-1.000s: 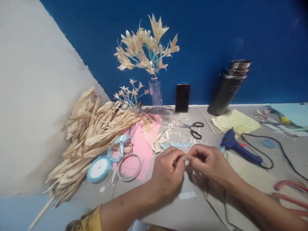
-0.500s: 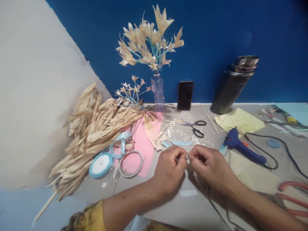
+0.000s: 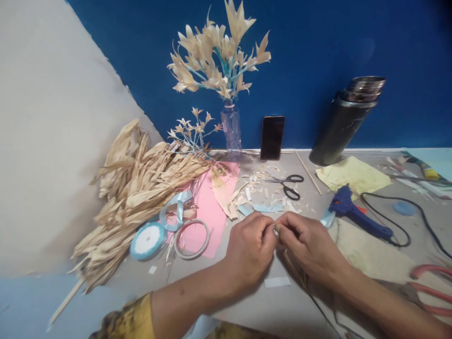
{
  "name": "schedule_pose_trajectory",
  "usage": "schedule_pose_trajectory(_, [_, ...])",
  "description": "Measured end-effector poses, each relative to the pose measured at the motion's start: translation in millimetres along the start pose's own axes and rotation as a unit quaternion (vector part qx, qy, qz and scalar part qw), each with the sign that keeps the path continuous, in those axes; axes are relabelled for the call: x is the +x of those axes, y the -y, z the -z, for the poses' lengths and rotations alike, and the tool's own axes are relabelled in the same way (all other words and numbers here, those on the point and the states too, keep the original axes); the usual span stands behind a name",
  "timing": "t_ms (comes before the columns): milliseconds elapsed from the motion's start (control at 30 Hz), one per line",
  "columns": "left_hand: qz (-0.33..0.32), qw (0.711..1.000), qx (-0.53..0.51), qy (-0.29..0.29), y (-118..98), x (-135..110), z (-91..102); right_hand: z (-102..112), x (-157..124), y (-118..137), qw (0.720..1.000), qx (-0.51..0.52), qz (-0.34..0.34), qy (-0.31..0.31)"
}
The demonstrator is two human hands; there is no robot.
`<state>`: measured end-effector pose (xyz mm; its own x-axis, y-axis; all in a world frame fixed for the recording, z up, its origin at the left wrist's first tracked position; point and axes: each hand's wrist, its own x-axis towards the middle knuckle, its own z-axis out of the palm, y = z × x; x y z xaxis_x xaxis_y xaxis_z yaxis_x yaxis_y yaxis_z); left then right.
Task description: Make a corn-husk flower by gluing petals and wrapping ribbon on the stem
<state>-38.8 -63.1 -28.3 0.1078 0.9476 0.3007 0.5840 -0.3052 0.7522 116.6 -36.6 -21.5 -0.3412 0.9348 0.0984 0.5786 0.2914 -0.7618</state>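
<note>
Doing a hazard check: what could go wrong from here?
The tiny piece pinched between the left hand and right hand could slip and vanish among the scraps. The glue gun lies near the right hand; if hot, contact might burn. The scissors lie beyond the hands; reaching there might mean a nick.

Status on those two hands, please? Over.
Left hand, right hand pinching, close together. Tiny pale piece between them, mostly hidden. Scissors beyond, glue gun to the right; neither in the way.
</note>
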Motion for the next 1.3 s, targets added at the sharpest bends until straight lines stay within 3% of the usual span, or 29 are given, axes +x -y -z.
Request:
schedule_pose_trajectory(300, [-0.001, 0.999, -0.045, 0.018, 1, 1, 3.7, 4, 1, 4, 0.997, 0.063, -0.04, 0.037])
schedule_pose_trajectory(433, [0.007, 0.999, -0.042, 0.011, 0, 0, 3.5, 3, -2, 3, 0.999, 0.034, -0.02, 0.024])
schedule_pose_trajectory(700, [0.081, 0.992, -0.091, 0.022, -10, 3, 3.7, -3, -3, 1, 1.0, -0.011, -0.001, -0.027])
schedule_pose_trajectory(1033, [0.113, 0.983, -0.141, 0.036, -6, 2, 6.6, 2, -1, 4, 0.998, 0.066, -0.01, 0.002])
schedule_pose_trajectory(1300, [0.124, 0.979, -0.156, 0.036, -6, 3, 6.1, 0, -2, 5, 0.999, 0.049, -0.006, -0.014])
